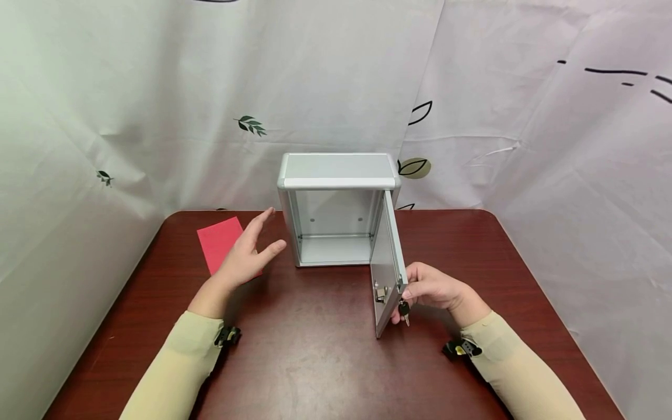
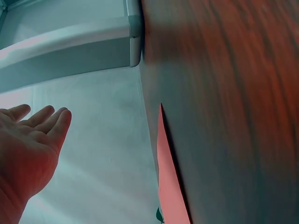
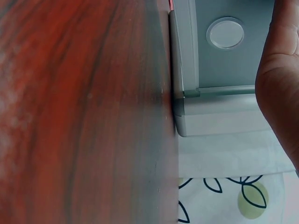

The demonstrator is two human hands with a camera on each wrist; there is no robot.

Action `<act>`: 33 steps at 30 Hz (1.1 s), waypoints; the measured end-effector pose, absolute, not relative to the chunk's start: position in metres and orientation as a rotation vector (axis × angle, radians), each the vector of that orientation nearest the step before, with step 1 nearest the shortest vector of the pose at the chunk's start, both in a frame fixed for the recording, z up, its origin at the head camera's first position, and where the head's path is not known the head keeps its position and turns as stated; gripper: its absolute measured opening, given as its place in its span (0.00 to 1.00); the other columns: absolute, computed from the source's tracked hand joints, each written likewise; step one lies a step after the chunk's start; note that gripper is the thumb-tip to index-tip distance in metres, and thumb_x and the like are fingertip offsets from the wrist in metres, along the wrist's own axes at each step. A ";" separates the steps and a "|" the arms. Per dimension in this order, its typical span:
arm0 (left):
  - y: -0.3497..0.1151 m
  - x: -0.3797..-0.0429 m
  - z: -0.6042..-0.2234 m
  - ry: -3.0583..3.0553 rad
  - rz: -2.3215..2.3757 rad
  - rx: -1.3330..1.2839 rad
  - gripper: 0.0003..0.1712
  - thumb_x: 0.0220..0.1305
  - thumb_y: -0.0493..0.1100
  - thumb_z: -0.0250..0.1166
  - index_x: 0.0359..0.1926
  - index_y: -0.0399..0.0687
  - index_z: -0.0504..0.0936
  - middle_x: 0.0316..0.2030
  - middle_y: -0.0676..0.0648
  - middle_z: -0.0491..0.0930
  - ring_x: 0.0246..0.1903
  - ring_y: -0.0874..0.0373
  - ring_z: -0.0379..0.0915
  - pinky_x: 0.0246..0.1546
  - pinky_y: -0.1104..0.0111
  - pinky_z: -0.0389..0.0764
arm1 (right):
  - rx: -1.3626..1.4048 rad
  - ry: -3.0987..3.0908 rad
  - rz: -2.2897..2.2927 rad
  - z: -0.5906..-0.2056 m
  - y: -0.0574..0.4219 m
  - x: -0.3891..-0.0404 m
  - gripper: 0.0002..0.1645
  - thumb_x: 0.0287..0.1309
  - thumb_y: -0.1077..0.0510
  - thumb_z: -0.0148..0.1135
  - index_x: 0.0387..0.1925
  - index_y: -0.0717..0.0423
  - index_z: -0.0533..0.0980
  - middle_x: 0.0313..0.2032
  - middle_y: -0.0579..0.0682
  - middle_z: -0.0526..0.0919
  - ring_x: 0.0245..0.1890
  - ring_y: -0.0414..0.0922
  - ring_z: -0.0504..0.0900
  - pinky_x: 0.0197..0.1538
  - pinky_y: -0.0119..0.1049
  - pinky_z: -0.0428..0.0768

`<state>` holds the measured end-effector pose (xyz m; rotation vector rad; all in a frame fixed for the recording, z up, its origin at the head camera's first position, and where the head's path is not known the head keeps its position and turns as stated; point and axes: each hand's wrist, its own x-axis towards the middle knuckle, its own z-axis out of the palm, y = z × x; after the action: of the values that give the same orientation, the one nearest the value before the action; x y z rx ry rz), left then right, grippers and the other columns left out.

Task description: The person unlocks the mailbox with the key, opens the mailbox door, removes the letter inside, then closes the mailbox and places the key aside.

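Note:
A silver-grey metal box [image 1: 338,166] stands toward the back of the table with its hinged door [image 1: 385,248] swung out on the right side. My right hand [image 1: 433,289] grips the door's free edge, beside a cam lock [image 1: 380,293] on the inner face. A key with a black head [image 1: 403,309] hangs just below the thumb. In the right wrist view only part of this hand [image 3: 282,70] shows. My left hand [image 1: 244,259], fingers extended and thumb spread, hovers left of the box, partly overlapping a red paper packet [image 1: 216,239]. It holds nothing.
The box interior shows a bare back panel [image 1: 336,210] with two small holes. A dark red wood-grain table [image 1: 315,350] lies beneath everything. White cloth [image 1: 341,70] with leaf prints hangs behind and on both sides. A round pale disc [image 3: 225,33] shows on the door's outer face.

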<state>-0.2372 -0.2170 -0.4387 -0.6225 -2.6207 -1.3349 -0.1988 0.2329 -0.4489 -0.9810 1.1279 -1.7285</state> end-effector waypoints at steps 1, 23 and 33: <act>-0.215 -0.237 -0.439 -2.631 -1.336 -0.630 0.52 0.78 0.54 0.71 0.91 0.48 0.54 0.86 0.41 0.58 0.85 0.41 0.53 0.80 0.35 0.60 | -0.981 1.129 -1.728 -0.449 0.233 -0.199 0.18 0.74 0.71 0.55 0.52 0.62 0.89 0.44 0.60 0.94 0.46 0.52 0.95 0.47 0.44 0.92; -0.190 -0.259 -0.446 -2.532 -1.584 -0.706 0.52 0.77 0.44 0.72 0.91 0.50 0.52 0.87 0.45 0.56 0.85 0.44 0.55 0.82 0.40 0.60 | -0.996 1.145 -1.726 -0.450 0.233 -0.198 0.19 0.74 0.70 0.54 0.53 0.61 0.89 0.44 0.59 0.94 0.46 0.51 0.95 0.47 0.44 0.92; -0.186 -0.261 -0.448 -2.494 -1.621 -0.711 0.48 0.78 0.40 0.70 0.90 0.44 0.56 0.85 0.40 0.61 0.82 0.43 0.60 0.79 0.40 0.65 | -0.991 1.160 -1.723 -0.449 0.233 -0.200 0.19 0.73 0.72 0.54 0.51 0.61 0.89 0.43 0.60 0.94 0.45 0.51 0.95 0.46 0.43 0.92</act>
<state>-0.2609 -0.1857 -0.4481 -0.7112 -2.4944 -1.6210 -0.1998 0.2333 -0.4493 -0.9912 1.1603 -1.7234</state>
